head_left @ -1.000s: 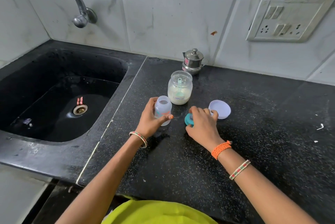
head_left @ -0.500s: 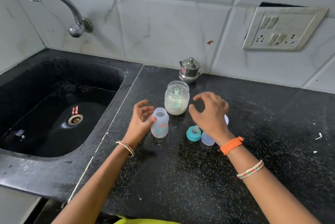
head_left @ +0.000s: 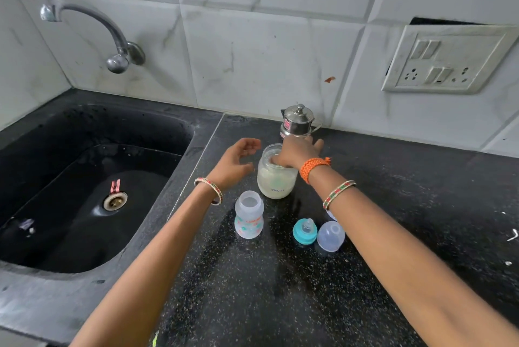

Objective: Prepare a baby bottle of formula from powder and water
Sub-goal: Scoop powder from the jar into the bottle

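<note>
right hand (head_left: 295,151) – fingers in powder jar (head_left: 276,178) | left hand (head_left: 236,164) – open beside jar

Counter (head_left: 365,276) under my arms: black stone, polished, fine pale speckle. Sink basin (head_left: 84,150): same dark stone, duller and wet. Wall tiles (head_left: 252,51): glossy white, marble-veined. Tap (head_left: 112,35) and small lidded pot (head_left: 298,120): shiny metal. Powder jar (head_left: 273,181): clear, smooth. Bottle (head_left: 249,216) and dome cap (head_left: 330,235): translucent plastic. Teal collar (head_left: 304,231): opaque, matt plastic.
</note>
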Demonstrator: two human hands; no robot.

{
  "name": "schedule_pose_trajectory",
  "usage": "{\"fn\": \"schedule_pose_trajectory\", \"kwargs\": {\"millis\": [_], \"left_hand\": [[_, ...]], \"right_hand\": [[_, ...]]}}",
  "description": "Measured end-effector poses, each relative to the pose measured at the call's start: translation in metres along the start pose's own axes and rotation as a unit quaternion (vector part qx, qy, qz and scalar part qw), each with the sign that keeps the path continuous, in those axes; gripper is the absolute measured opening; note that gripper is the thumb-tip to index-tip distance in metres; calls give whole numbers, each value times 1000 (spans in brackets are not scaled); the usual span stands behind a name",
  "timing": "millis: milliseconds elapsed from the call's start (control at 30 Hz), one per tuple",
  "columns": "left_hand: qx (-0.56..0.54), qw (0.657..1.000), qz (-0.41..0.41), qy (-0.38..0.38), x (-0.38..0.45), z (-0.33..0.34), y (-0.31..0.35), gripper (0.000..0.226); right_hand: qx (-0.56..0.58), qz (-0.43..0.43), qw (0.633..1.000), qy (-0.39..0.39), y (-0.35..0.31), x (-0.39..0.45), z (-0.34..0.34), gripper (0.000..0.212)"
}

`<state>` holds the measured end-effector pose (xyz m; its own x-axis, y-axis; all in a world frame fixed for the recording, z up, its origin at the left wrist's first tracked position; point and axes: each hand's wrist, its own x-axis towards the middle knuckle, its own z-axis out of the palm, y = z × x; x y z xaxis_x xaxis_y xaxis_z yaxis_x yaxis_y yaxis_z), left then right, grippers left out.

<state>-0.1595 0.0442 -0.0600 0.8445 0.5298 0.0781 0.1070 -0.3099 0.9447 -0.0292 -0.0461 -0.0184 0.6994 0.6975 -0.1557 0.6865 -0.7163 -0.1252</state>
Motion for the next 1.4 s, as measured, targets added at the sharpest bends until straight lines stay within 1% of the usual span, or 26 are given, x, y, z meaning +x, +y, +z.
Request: {"fn": "schedule_pose_trajectory", "kwargs": {"millis": [100,267,400,467,533,600,733,800,1000,1200,1300,1400], "left_hand": [[18,999,-6,-42,7,5,2,56],[19,997,-26,-66,7,9,5,63],[48,993,-39,-103,7,8,6,72],[60,993,-44,-95,8,7,4,70],[46,994,-50,-83,8,5,2,68],[31,994,-55,-85,6,5,1,67],[21,995,-49,-81,0,7,-4,65],[6,997,-45,-64,-5,6,-11,62],[-28,997,-65,-15,-23,-2,-35,57],[-40,996,-82,5,-32,-10,-49,53],[-39,996,-81,7,-33,-10,-50,53],[-45,996,-77,6,-33,-8,-47,53]], "right_hand": [[17,12,999,50,-6,-1,9,34],[64,20,994,83,-5,-1,11,30],[61,2,996,63,5,-5,6,37],[45,-3,998,46,12,-8,-2,41],[36,-9,999,35,17,-10,-10,41],[57,-11,997,46,19,-12,-16,34],[108,-20,985,130,16,-14,-16,11],[111,-22,982,152,13,-15,-11,7],[133,-11,983,122,8,-12,-1,10],[188,14,982,33,9,-13,-7,22],[208,32,977,34,15,-14,-10,21],[231,40,970,59,23,-17,-13,19]]}}
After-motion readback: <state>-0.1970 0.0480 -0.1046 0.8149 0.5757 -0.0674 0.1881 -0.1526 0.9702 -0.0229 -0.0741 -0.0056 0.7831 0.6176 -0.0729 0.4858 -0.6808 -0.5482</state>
